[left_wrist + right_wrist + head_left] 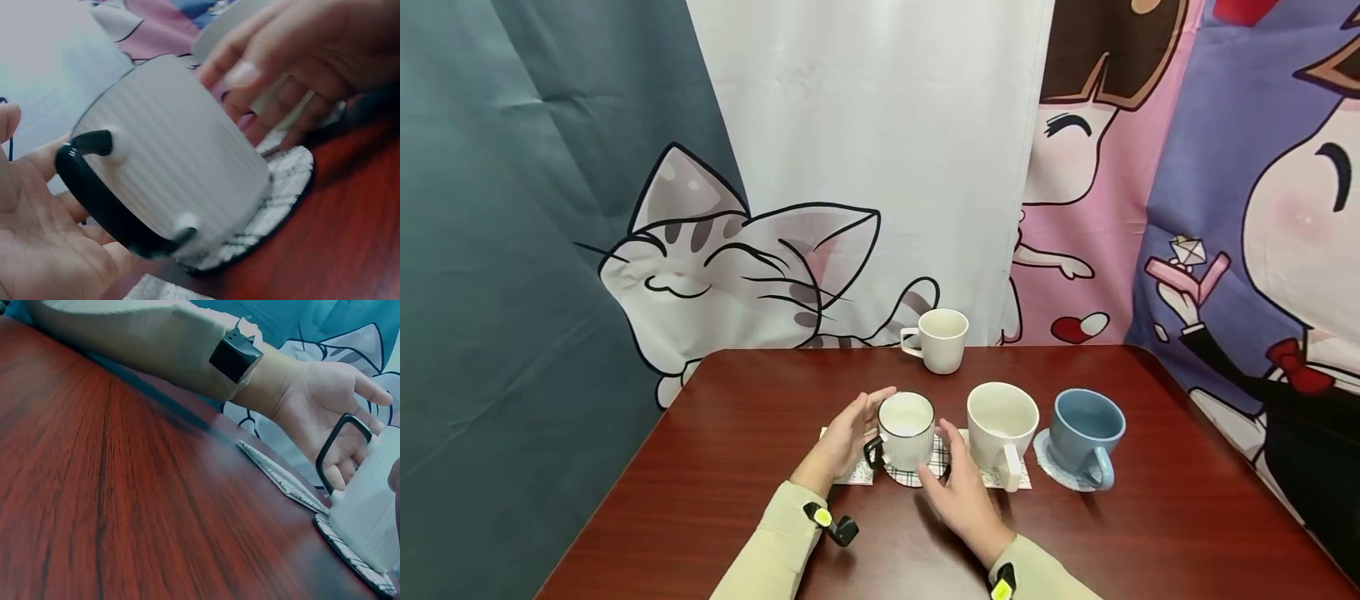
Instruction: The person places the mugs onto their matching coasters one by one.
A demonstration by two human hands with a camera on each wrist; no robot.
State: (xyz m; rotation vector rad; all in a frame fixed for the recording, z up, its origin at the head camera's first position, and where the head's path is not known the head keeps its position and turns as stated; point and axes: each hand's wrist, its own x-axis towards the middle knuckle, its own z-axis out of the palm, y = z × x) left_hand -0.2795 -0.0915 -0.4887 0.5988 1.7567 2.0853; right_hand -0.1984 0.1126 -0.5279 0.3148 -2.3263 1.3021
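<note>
A white ribbed mug (907, 442) with a black rim and a black handle (94, 194) stands on a round checked coaster (942, 458). To its left, my left hand (847, 437) has its palm turned toward the mug and its fingers loosely extended, behind the handle in the left wrist view. On the other side, my right hand (958, 492) is beside the mug with fingers spread. Neither hand grips it; whether any fingertip touches it I cannot tell. A patterned square coaster (861, 476) lies partly hidden beside my left hand.
Right of my hands, a larger white ribbed mug (996, 412) stands on a square coaster (1024, 477). Beyond it a blue mug (1084, 429) sits on a round pale coaster (1043, 457). One plain white mug (943, 343) is near the table's (730, 467) back edge, before a printed curtain (865, 100).
</note>
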